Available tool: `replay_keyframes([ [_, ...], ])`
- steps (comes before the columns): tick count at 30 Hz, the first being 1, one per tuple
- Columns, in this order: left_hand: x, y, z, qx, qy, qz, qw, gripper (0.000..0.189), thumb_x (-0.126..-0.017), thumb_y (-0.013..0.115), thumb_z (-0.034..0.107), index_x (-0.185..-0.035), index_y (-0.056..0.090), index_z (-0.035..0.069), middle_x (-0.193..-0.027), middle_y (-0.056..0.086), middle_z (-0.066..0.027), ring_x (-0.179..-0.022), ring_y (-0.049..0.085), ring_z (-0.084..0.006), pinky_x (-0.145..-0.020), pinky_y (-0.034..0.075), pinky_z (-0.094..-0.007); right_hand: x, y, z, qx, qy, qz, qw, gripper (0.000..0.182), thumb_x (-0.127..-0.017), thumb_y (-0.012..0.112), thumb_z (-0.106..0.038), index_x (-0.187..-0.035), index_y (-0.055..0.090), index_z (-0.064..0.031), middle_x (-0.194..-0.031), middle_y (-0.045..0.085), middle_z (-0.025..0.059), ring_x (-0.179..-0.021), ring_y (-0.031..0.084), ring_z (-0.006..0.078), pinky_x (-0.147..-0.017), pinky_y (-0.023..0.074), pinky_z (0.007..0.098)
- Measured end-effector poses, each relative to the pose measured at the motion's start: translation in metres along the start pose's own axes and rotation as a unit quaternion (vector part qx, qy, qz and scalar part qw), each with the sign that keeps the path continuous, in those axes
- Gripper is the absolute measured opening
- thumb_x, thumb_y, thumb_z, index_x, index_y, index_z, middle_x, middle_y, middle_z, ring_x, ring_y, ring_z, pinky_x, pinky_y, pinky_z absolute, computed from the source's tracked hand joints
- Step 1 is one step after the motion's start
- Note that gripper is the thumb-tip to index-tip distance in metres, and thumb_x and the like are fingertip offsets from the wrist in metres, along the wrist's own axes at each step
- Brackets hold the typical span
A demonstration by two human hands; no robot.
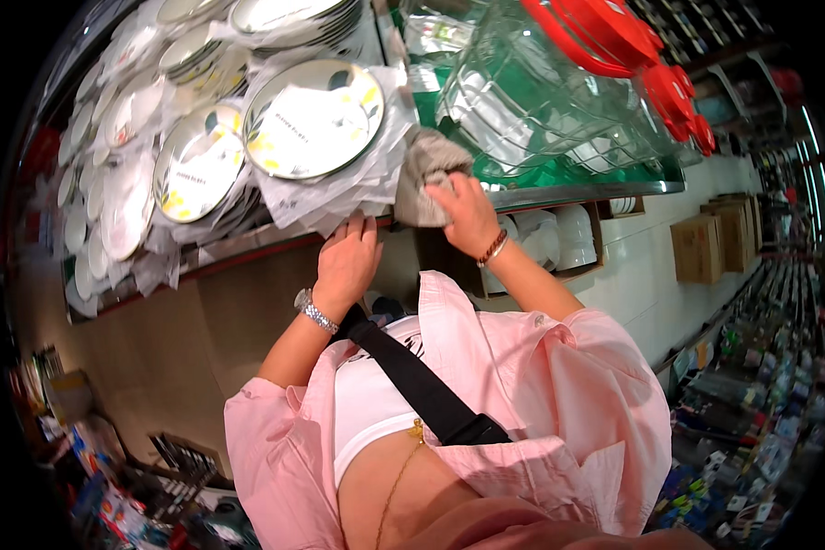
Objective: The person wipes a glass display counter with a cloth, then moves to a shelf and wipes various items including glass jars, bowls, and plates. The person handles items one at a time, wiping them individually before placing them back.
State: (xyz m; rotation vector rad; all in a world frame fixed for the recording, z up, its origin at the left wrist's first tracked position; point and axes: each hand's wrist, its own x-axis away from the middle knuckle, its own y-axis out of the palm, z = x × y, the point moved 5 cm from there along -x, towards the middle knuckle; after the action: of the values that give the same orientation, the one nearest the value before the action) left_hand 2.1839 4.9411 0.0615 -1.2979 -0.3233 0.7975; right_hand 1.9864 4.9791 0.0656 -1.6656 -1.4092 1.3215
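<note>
My right hand [464, 213] grips a crumpled grey-brown cloth [426, 175] at the shelf's front edge, beside the stacked plates. The fingers of my left hand [348, 258] rest at the front edge, against white wrapping paper [337, 199] beneath a plate stack; they hold nothing that I can see. Above that hand lies a round plate with yellow and blue-grey decoration [314, 118] and a white paper on it. A similar plate [199, 163] tops the stack to its left.
Glass jars [522, 103] with red lids [584, 34] stand on green shelving at the right. More plates [134, 117] crowd the left. White bowls [574, 237] sit in a carton below. Cardboard boxes [696, 249] are on the floor at the right.
</note>
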Motion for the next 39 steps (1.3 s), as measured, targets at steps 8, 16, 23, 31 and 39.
replay_keyframes([
  [8, -0.045, -0.040, 0.053, 0.136, 0.193, -0.005, 0.972, 0.039, -0.075, 0.070, 0.011, -0.112, 0.058, 0.005, -0.109, 0.059, -0.0099, -0.097, 0.058, -0.0277, -0.081, 0.048, -0.0377, 0.090, -0.053, 0.068, 0.043, -0.024, -0.078, 0.996, 0.051, -0.060, 0.066, -0.001, -0.105, 0.063, -0.0234, -0.106, 0.051, 0.0064, -0.103, 0.047, 0.0314, -0.087, 0.0414, 0.0436],
  [16, -0.107, -0.084, 0.103, 0.107, 0.291, 0.074, 0.948, 0.044, -0.071, 0.072, 0.010, -0.113, 0.058, 0.006, -0.109, 0.058, -0.0080, -0.103, 0.055, -0.0265, -0.089, 0.042, -0.0393, 0.213, -0.160, 0.234, 0.131, 0.360, 0.150, 0.911, 0.036, -0.070, 0.065, -0.008, -0.105, 0.061, -0.0110, -0.105, 0.055, 0.0137, -0.103, 0.052, 0.0365, -0.086, 0.0459, 0.0425],
  [23, -0.171, -0.130, 0.121, 0.146, 0.210, 0.174, 0.951, 0.056, -0.071, 0.073, 0.004, -0.124, 0.056, 0.008, -0.121, 0.055, -0.0134, -0.106, 0.055, -0.0305, -0.089, 0.046, -0.0393, 0.172, -0.321, 0.266, -0.139, 0.335, 0.477, 0.801, 0.052, -0.079, 0.068, -0.010, -0.126, 0.049, 0.0015, -0.114, 0.060, 0.0082, -0.101, 0.056, 0.0163, -0.088, 0.0446, 0.0291],
  [31, -0.225, -0.133, 0.145, 0.108, 0.182, 0.221, 0.952, 0.073, -0.071, 0.077, 0.013, -0.136, 0.044, 0.011, -0.137, 0.040, -0.0165, -0.118, 0.047, -0.0328, -0.093, 0.045, -0.0399, 0.023, -0.380, 0.282, 0.163, 0.110, 0.351, 0.915, 0.060, -0.067, 0.070, -0.005, -0.124, 0.051, -0.0090, -0.123, 0.052, 0.0145, -0.115, 0.050, 0.0341, -0.097, 0.0422, 0.0394],
  [39, -0.249, -0.121, 0.159, 0.059, 0.185, 0.210, 0.958, 0.078, -0.071, 0.080, 0.027, -0.137, 0.042, 0.009, -0.137, 0.040, -0.0152, -0.122, 0.045, -0.0315, -0.099, 0.038, -0.0423, -0.020, -0.362, 0.297, 0.078, 0.159, 0.188, 0.966, 0.055, -0.072, 0.064, -0.008, -0.125, 0.052, -0.0094, -0.116, 0.058, 0.0148, -0.107, 0.057, 0.0285, -0.091, 0.0460, 0.0355],
])
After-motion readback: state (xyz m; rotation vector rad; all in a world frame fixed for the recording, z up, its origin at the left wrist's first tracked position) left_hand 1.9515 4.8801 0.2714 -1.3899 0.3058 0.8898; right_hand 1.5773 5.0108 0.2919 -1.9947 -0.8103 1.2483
